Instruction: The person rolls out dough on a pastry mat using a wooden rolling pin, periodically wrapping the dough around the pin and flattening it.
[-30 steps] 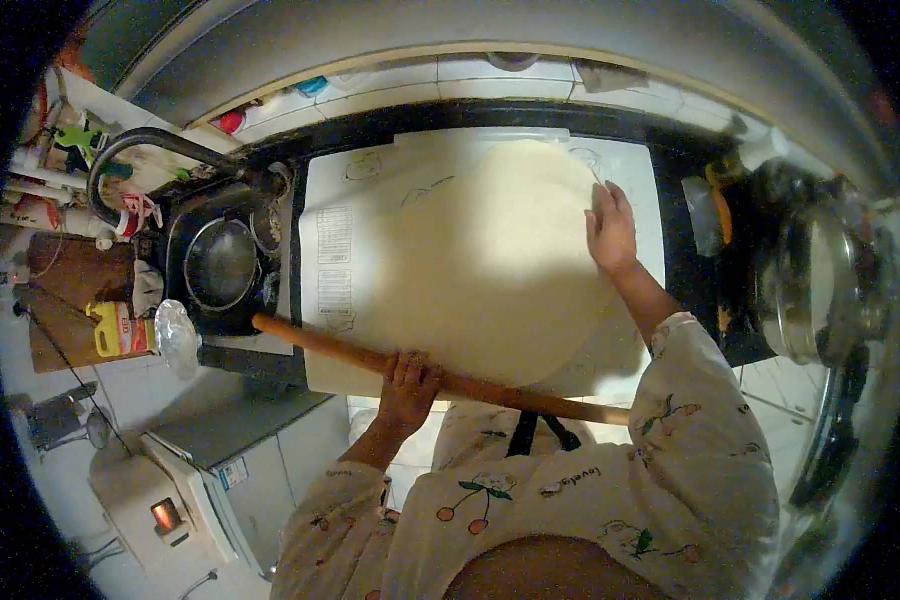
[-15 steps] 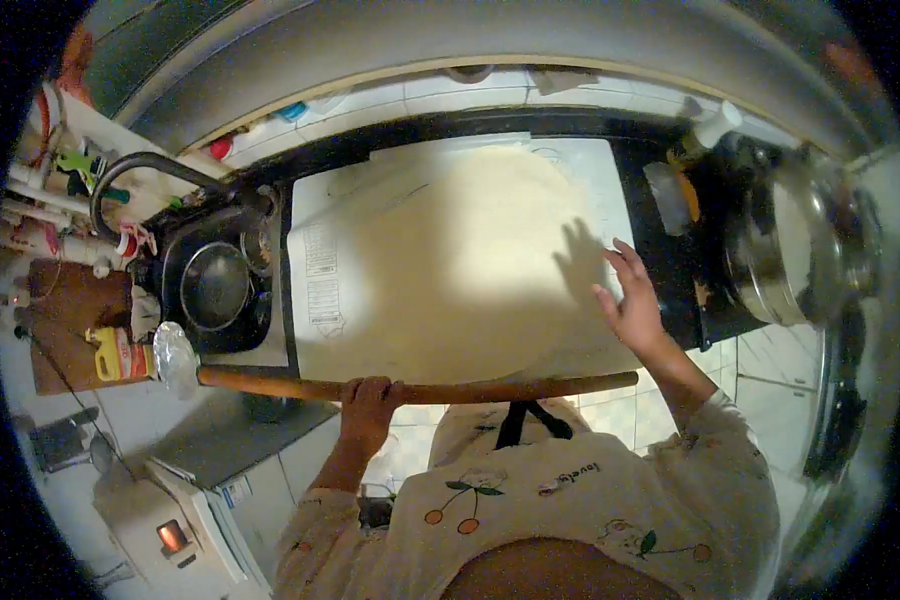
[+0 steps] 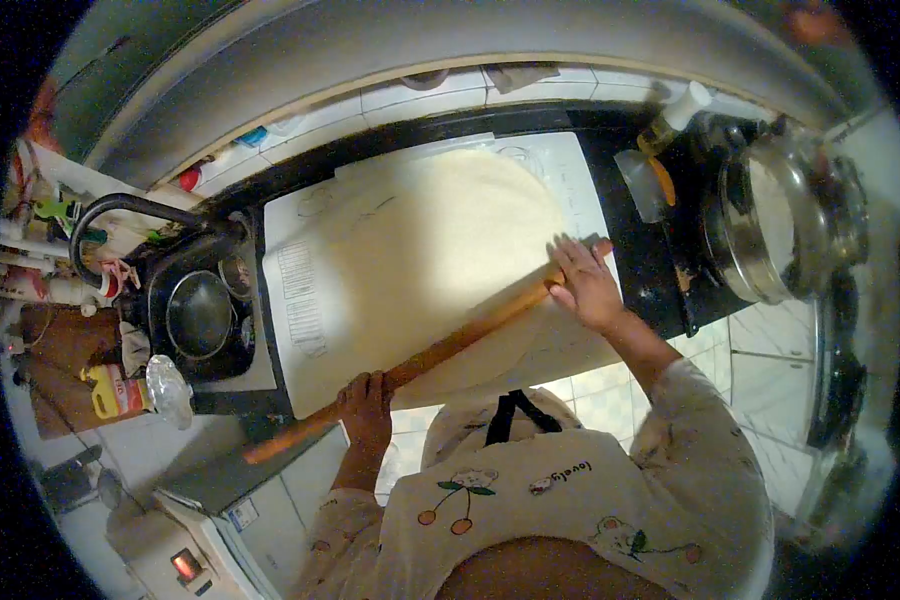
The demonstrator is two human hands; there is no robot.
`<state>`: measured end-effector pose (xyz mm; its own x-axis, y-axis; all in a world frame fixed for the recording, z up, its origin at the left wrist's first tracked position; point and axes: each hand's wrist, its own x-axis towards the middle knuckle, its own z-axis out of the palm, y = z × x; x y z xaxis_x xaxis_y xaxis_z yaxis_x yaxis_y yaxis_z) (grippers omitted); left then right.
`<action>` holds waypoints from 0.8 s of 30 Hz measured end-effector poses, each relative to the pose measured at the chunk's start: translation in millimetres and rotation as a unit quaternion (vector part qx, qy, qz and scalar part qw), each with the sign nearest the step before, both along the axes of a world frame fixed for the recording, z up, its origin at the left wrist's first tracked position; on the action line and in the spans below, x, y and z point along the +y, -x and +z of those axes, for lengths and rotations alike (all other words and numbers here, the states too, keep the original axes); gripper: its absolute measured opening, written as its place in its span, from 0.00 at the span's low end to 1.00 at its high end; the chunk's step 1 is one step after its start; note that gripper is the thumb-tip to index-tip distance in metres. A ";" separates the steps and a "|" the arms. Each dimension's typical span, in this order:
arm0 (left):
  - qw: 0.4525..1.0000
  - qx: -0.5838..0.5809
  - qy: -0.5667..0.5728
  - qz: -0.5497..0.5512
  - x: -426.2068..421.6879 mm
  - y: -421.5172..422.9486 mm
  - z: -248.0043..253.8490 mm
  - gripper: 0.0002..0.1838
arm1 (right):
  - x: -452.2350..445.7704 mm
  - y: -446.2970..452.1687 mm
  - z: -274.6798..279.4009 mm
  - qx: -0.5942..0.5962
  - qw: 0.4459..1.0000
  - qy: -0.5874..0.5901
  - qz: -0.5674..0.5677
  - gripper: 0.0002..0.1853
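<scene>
A long wooden rolling pin lies diagonally across the near part of a wide, thin sheet of dough. My left hand is closed around the pin near the mat's front edge, with the pin's left end sticking out beyond it. Near the pin's other end, my right hand lies over the wood with its fingers stretched forward. Under the dough is a white printed mat; part of the dough hangs at its front edge.
To the left are a black sink, a curved faucet, a foil-covered item and a yellow bottle. On the right stand a large metal pot, a spatula-like tool and a white-capped bottle.
The rolling pin has swung from level along the front edge to a slant, its right end now up over the dough. My right hand has come down onto it.
</scene>
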<state>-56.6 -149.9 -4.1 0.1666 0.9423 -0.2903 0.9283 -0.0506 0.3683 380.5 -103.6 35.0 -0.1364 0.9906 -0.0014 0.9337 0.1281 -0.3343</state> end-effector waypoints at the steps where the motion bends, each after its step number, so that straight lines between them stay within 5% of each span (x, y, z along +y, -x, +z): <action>1: 0.999 -0.034 0.024 0.035 0.3 -0.7 -7.1 0.24 | 12.7 -1.2 -13.0 0.000 1.000 -0.006 -0.001 0.35; 4: 0.962 0.224 -0.131 -0.082 -3.1 -11.4 -7.4 0.27 | 52.2 0.6 -27.7 -0.027 0.999 -0.030 0.016 0.37; 8: 0.956 0.165 -0.241 0.034 74.8 -12.1 -19.5 0.34 | 135.7 20.0 -32.6 -0.056 0.992 -0.111 -0.015 0.35; 11: 0.959 0.258 0.120 -0.018 109.1 -16.6 27.3 0.40 | 158.2 33.9 -21.0 -0.086 0.995 -0.044 -0.030 0.33; 13: 0.982 0.149 -0.118 -0.023 22.4 2.2 -40.8 0.44 | 89.4 14.6 -21.3 -0.112 0.993 0.007 -0.017 0.32; 15: 0.993 0.100 -0.054 -0.036 -42.0 -24.0 9.1 0.51 | 14.3 -11.6 -37.5 0.008 1.000 -0.026 -0.013 0.33; 17: 0.994 0.098 -0.034 -0.044 -58.0 -21.4 5.8 0.54 | -36.7 -39.1 -91.0 0.139 0.990 -0.003 -0.032 0.33; 19: 0.991 0.129 -0.017 -0.043 -43.7 -17.8 -0.7 0.53 | -15.1 -27.0 -61.5 0.057 0.998 0.008 -0.016 0.32; 20: 0.979 0.165 -0.099 -0.062 -11.0 -9.7 -18.0 0.49 | 37.9 -6.7 -6.8 -0.096 0.995 -0.009 0.016 0.32; 21: 0.956 0.215 -0.186 -0.076 25.5 6.5 -53.7 0.45 | 67.1 -3.1 -18.0 -0.095 0.995 -0.025 -0.019 0.32; 22: 0.974 0.132 -0.183 -0.022 61.7 -7.6 -21.4 0.44 | 90.4 -0.4 -36.7 -0.074 0.986 -0.149 -0.021 0.33; 24: 0.983 0.129 -0.129 -0.012 44.8 -18.7 4.3 0.45 | 84.0 1.0 -28.8 -0.085 0.993 -0.078 -0.012 0.33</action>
